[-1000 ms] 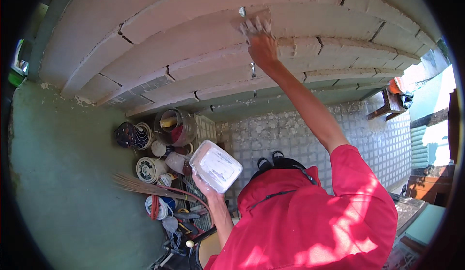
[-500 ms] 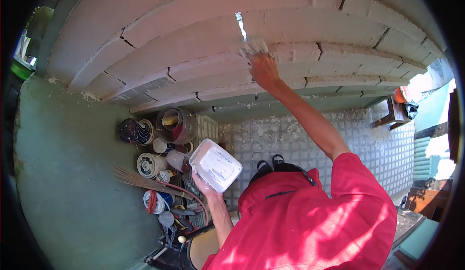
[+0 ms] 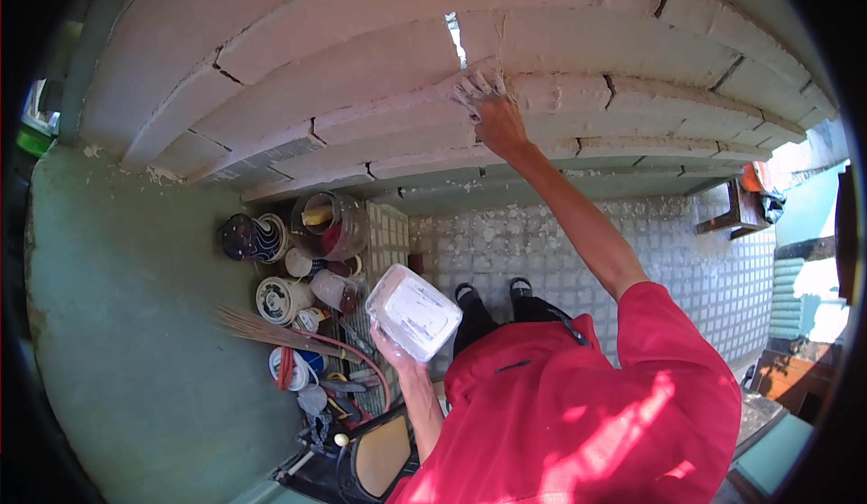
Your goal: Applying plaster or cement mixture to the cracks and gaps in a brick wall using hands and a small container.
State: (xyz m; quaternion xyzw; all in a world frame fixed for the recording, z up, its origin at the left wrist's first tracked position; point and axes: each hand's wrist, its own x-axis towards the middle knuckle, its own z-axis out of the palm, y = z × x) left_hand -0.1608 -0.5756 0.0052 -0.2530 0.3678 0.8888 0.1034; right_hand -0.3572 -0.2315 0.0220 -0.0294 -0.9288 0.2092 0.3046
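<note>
touching wall with spread, empty-looking right hand, apparently smoothing; gripping tub in curled left hand; likely needing even pressure next.

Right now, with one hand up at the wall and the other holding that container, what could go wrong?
The pale container might slip, since only the left hand appears to hold it, away from any surface.
The bare, paste-smeared right hand might get scraped on the rough ledge it touches.
A step to the person's left could meet the broom or white bucket amid the clutter there.
</note>
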